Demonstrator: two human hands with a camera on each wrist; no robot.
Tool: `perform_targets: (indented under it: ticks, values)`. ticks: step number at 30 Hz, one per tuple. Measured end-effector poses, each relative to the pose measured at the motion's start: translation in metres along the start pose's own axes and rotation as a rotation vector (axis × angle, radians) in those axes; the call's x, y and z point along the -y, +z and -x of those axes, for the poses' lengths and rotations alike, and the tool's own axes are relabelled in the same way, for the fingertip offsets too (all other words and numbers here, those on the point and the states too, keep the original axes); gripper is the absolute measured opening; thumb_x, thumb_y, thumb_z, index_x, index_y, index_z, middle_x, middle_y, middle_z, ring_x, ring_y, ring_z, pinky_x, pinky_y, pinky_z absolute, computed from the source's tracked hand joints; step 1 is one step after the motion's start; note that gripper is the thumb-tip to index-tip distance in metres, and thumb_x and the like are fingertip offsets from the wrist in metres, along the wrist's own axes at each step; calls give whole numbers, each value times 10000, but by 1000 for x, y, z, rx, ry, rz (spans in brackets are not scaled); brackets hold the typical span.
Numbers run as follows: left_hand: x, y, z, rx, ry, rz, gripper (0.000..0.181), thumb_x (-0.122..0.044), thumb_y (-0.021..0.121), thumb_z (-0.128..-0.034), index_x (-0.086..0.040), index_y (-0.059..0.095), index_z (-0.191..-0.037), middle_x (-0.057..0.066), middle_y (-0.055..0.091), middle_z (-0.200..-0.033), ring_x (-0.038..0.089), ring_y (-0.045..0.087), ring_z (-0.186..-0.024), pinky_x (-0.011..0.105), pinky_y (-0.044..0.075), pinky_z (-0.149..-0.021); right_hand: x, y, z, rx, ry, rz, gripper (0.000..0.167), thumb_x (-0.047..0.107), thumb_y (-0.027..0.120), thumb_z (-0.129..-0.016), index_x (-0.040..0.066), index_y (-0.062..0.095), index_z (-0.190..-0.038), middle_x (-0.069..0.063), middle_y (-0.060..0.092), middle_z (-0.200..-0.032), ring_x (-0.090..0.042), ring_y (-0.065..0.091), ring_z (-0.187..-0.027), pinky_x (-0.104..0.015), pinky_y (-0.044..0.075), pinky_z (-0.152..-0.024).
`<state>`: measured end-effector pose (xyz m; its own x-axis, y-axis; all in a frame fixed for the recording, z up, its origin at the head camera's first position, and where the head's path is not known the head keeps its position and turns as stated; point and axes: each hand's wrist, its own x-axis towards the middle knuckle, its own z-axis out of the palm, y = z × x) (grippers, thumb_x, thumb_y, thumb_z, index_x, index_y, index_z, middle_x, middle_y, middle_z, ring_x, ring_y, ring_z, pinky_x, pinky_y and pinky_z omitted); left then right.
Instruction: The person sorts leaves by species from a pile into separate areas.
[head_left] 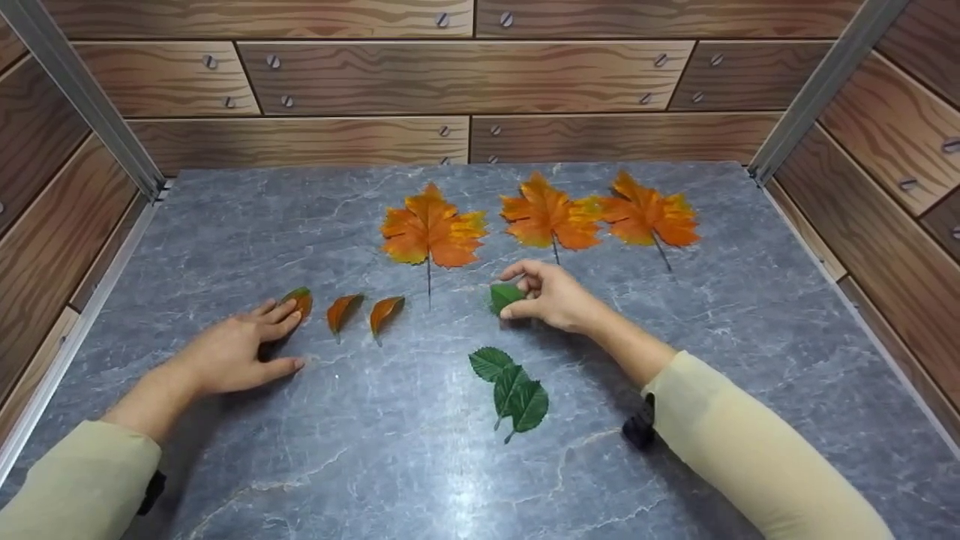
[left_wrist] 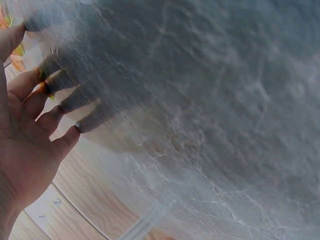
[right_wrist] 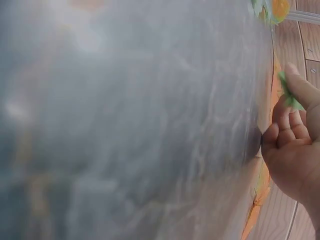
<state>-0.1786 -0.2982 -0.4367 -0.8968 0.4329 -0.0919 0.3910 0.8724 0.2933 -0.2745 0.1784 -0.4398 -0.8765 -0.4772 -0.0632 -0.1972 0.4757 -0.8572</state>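
My right hand (head_left: 553,298) pinches a green leaf (head_left: 504,298) between thumb and fingers, below the middle maple leaf; the right wrist view shows the hand (right_wrist: 292,145) with the green leaf (right_wrist: 291,95) at its thumb. My left hand (head_left: 236,351) lies with fingers spread, fingertips touching a small orange-green leaf (head_left: 302,300). In the left wrist view the left hand's (left_wrist: 32,140) fingertips rest on the grey surface. Two curled orange leaves (head_left: 343,312) (head_left: 385,315) lie right of it. Three overlapping dark green leaves (head_left: 513,388) lie nearer the front.
Three orange maple leaves (head_left: 433,229) (head_left: 551,214) (head_left: 649,214) with stems lie across the back of the grey marbled table (head_left: 360,465). Wood-patterned walls (head_left: 465,79) and metal edge strips (head_left: 90,315) surround it.
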Motion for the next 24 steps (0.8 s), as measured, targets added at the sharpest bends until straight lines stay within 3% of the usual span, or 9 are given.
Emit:
perform_targets:
  ticks: [8,13,15,17,21,24]
  values:
    - [-1,-1,2,-5,1,13,800,-563,671,-1004,-32,488,-1574,197,389,-1655,539,340,-1495,742,324,-1139,-3,-8,14,-87,41,-180,532,28,856,-891,6,657,-1384,-112,747,-950,-150,665,-662,-252,579,-601]
    - [-2,0,2,-12,15,13,787,-551,675,-1007,-28,498,-1568,200,402,-1647,546,350,-1486,736,345,-1129,-3,-17,25,-176,47,-222,334,14,840,-900,-22,649,-1172,-117,722,-886,-139,641,-528,-274,570,-525]
    - [-2,0,1,-14,21,11,784,-546,675,-1008,-23,502,-1565,206,406,-1644,549,353,-1483,738,350,-1125,-4,-21,30,-206,44,-245,260,13,826,-916,-44,676,-1121,-129,734,-958,-133,670,-571,-285,600,-577]
    - [-2,0,1,-14,23,10,781,-543,676,-1008,-22,504,-1563,206,407,-1643,548,354,-1483,736,353,-1124,-4,-26,34,-219,45,-281,262,10,806,-936,-55,722,-1175,-165,750,-1088,-140,717,-660,-310,635,-678]
    - [-2,0,1,-16,25,9,785,-544,677,-1007,-17,502,-1562,210,404,-1643,551,352,-1483,738,345,-1128,-5,-36,42,-227,50,-274,411,32,811,-940,-33,707,-1333,-200,711,-1294,-165,740,-914,-308,628,-833]
    - [-2,0,1,-19,27,7,791,-550,671,-1007,-14,498,-1563,214,402,-1642,553,351,-1482,738,343,-1129,-7,-42,46,-234,36,-220,479,23,823,-924,4,686,-1382,-203,681,-1337,-235,698,-1071,-261,602,-860]
